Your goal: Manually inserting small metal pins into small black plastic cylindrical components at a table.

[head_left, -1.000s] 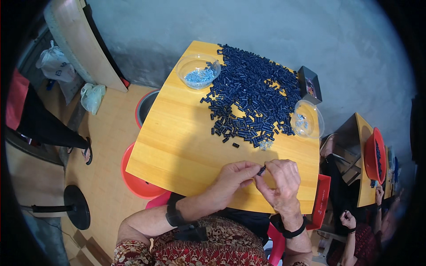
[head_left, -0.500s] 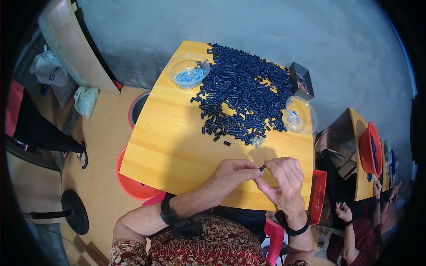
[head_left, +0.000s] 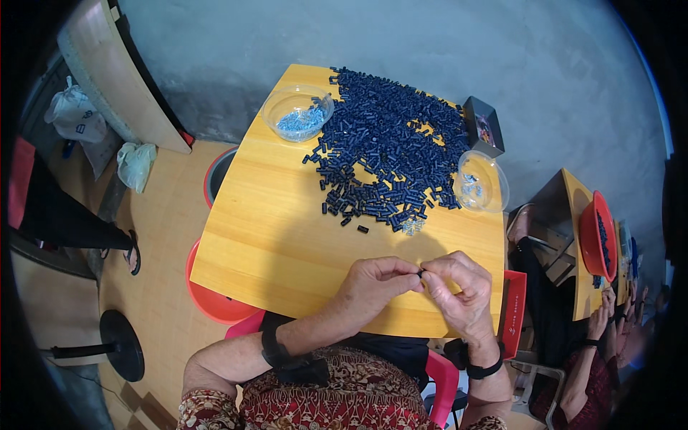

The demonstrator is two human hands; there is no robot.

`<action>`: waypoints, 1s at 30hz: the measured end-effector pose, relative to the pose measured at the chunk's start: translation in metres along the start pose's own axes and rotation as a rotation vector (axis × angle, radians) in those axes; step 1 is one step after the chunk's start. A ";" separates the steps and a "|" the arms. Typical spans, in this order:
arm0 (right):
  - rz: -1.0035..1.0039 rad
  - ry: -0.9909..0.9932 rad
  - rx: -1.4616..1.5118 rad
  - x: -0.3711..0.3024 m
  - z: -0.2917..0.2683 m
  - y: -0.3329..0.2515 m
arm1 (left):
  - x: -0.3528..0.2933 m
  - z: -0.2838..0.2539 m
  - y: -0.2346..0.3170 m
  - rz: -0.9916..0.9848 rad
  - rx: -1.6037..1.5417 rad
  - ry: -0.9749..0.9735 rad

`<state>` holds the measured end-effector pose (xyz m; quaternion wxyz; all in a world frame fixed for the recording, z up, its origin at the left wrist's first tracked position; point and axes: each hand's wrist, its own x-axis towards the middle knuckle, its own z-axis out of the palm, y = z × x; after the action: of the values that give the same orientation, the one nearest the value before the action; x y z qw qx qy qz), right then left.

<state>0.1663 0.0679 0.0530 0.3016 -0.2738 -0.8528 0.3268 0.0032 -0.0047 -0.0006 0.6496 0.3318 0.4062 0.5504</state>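
Right hand's thumb has tucked in toward the left hand since last frame.
Both pinch one small dark piece, lower centre; huge dark pile remains upper centre, can't tell how many are done.

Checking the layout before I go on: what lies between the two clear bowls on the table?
The head view shows a heap of small dark pieces between the left bowl and right bowl.
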 end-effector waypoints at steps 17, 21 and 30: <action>-0.183 0.125 -0.356 -0.011 0.011 0.007 | 0.002 0.005 -0.012 -0.100 -0.202 0.084; -0.236 0.111 -0.396 -0.009 0.010 0.008 | 0.001 0.005 -0.009 -0.102 -0.179 0.068; -0.192 -0.008 -0.439 -0.007 -0.003 -0.002 | 0.003 -0.002 -0.006 -0.090 -0.071 0.009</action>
<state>0.1722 0.0629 0.0538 0.2611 -0.2492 -0.9267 0.1043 0.0043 -0.0024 -0.0070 0.6831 0.2874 0.4037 0.5364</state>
